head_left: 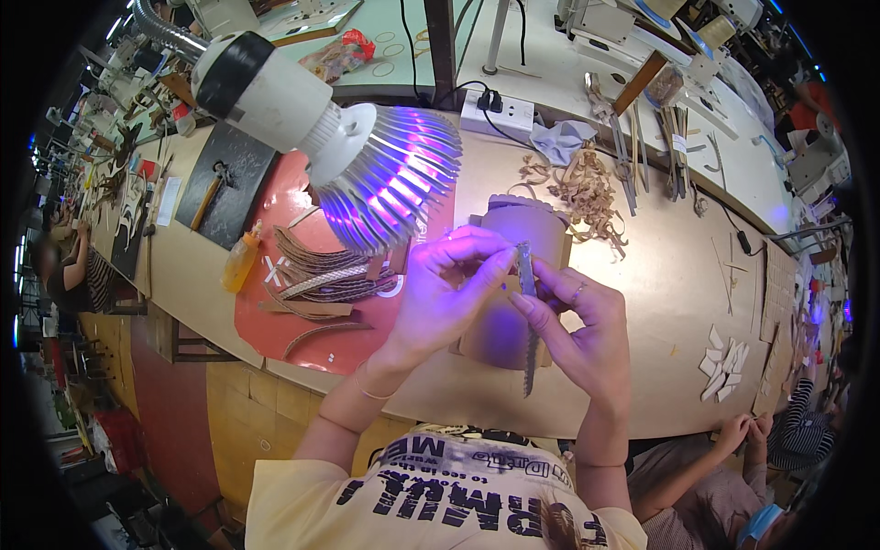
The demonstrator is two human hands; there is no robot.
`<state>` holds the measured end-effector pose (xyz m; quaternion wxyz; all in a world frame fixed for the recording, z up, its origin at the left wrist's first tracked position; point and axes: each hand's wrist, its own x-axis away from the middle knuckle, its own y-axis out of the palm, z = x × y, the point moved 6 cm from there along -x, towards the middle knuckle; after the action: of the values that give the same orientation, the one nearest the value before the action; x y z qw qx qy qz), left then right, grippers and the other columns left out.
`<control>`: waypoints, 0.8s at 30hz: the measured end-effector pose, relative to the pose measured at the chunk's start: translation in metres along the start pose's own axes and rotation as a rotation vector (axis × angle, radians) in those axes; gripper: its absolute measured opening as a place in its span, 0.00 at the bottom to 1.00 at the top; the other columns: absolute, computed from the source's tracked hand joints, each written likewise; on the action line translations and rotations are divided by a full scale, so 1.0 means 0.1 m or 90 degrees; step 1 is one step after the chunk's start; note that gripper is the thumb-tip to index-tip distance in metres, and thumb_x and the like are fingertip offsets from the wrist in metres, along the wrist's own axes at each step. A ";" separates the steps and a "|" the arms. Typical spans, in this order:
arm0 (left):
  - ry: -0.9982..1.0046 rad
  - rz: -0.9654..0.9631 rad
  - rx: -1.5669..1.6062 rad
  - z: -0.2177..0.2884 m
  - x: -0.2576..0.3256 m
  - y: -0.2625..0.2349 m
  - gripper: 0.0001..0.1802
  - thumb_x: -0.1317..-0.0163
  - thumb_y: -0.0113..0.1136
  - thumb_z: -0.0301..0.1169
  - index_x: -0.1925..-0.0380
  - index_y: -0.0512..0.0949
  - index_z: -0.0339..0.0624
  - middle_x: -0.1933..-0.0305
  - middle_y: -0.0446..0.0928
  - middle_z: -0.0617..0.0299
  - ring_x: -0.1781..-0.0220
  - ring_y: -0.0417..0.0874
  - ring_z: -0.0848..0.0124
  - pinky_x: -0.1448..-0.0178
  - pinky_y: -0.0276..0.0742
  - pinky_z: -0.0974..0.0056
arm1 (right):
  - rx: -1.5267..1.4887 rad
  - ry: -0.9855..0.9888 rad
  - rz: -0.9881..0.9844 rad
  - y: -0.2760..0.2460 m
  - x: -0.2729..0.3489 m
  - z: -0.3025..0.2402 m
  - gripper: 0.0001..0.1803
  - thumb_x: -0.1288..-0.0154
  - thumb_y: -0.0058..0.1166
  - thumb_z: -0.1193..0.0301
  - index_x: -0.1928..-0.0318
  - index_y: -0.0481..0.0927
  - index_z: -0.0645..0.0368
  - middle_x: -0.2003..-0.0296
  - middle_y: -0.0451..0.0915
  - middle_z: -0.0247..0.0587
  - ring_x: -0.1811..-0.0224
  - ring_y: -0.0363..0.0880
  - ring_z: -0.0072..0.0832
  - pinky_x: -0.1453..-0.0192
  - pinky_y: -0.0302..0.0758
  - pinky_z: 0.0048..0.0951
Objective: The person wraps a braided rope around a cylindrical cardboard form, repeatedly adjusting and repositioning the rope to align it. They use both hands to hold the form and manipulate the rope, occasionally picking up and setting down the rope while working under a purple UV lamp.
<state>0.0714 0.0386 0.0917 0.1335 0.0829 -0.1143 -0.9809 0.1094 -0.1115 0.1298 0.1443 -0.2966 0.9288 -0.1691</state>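
Both hands are raised over a brown block-like stand (pixel 500 341) on the workbench. My left hand (pixel 449 289) pinches the upper end of a narrow, dark, braided-looking strip (pixel 529 353) between thumb and fingers. From the other side my right hand (pixel 584 325), with a ring on one finger, grips the same strip a little lower. The strip's lower end hangs free towards me. Purple-blue light from a finned lamp (pixel 390 179) falls on the hands and stand. To the left, a bundle of similar strips (pixel 321 275) lies on a red sheet (pixel 261 321).
An orange bottle (pixel 240 264) stands left of the strips, near a black slab (pixel 240 174) with a hammer (pixel 213 194). Tan curled scraps (pixel 591 192) lie beyond the stand beside a power strip (pixel 497 115). White pieces (pixel 722 365) lie right, near a co-worker's hands (pixel 744 429).
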 end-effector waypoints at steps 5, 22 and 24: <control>0.026 0.000 -0.047 0.07 -0.02 0.01 0.06 0.37 0.63 0.23 0.61 0.84 0.32 0.60 0.80 0.61 0.62 0.79 0.79 0.60 0.74 0.74 | 0.125 -0.100 0.150 -0.17 -0.02 -0.16 0.16 0.44 0.67 0.79 0.54 0.82 0.61 0.63 0.79 0.38 0.68 0.77 0.21 0.65 0.74 0.22; 0.162 -0.154 -0.292 0.47 0.01 0.21 0.07 0.41 0.64 0.20 0.62 0.84 0.36 0.64 0.81 0.59 0.63 0.82 0.69 0.58 0.77 0.67 | 0.300 -0.311 0.187 -0.25 0.05 -0.33 0.13 0.52 0.71 0.78 0.65 0.84 0.54 0.70 0.82 0.33 0.73 0.77 0.26 0.70 0.72 0.25; 0.152 -0.173 -0.296 0.49 0.01 0.22 0.07 0.42 0.64 0.20 0.63 0.84 0.36 0.65 0.81 0.59 0.63 0.82 0.69 0.58 0.77 0.66 | 0.313 -0.324 0.197 -0.25 0.07 -0.33 0.13 0.53 0.72 0.76 0.65 0.84 0.52 0.70 0.82 0.31 0.75 0.76 0.26 0.71 0.69 0.25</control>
<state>0.0668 0.0273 0.1441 0.0290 0.1798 0.1422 -0.9729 0.1043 -0.1278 0.1685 0.4609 -0.1419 0.8289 -0.2837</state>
